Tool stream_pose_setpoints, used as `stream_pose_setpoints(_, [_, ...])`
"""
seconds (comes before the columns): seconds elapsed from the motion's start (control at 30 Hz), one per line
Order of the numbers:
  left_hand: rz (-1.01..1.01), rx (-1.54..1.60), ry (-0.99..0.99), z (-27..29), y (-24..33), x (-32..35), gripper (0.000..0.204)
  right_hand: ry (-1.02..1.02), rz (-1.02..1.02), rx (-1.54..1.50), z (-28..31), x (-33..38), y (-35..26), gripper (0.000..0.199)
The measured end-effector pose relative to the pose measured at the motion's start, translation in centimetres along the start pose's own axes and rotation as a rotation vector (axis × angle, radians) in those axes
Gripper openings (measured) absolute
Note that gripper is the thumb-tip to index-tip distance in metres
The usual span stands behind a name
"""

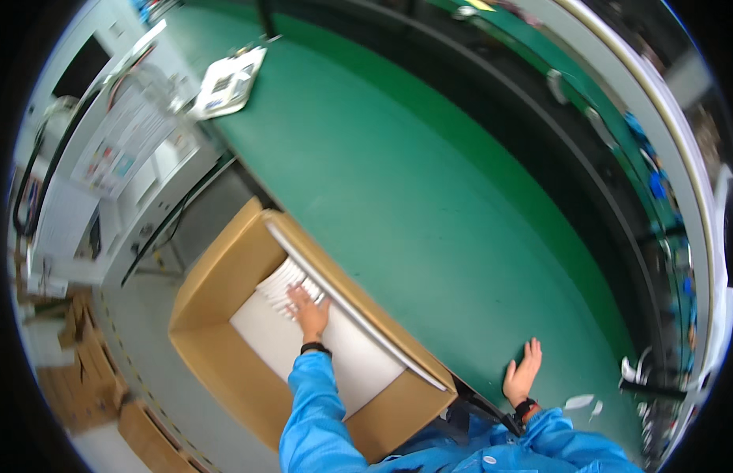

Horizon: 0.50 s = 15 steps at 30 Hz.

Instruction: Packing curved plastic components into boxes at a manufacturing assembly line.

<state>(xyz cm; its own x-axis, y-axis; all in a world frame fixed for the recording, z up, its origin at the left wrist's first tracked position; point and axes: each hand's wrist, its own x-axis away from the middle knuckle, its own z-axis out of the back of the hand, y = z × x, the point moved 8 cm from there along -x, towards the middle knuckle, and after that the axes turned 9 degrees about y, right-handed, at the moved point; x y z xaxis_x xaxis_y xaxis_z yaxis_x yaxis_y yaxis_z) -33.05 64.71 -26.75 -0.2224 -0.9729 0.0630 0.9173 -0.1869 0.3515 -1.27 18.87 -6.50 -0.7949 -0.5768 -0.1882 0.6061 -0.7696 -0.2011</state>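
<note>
My left hand reaches down into an open cardboard box. Its fingers are spread over a row of thin white pieces, whose kind I cannot make out. Under and beside them lies a flat white sheet inside the box. A white panel stands on edge along the box's wall nearest the table. My right hand rests near the edge of the green tabletop, fingers stretched out and holding nothing. Black bands circle both wrists, below blue sleeves.
A white tray-like item lies at the table's far left end. Small white scraps lie right of my right hand. Left of the box stands a pale machine with cables, and flattened cardboard lies on the floor. A dark shelf edge runs behind the table.
</note>
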Motion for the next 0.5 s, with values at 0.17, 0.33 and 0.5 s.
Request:
stream_pose_setpoints(0.17, [0.042,0.215,-0.027,1.6,1.5,2.1,0.086,0.032,-0.057,-0.063,1.2,-0.7,1.2,0.059])
stream_pose_setpoints(0.33, [-0.071,0.218,0.164,7.9,2.6,6.0,0.077,0.012,-0.051,-0.092,2.5,-0.7,1.3,0.057])
stream_pose_setpoints(0.5, [-0.239,0.171,0.3,14.4,10.6,12.0,0.076,0.07,-0.052,-0.132,3.4,0.5,3.1,0.056])
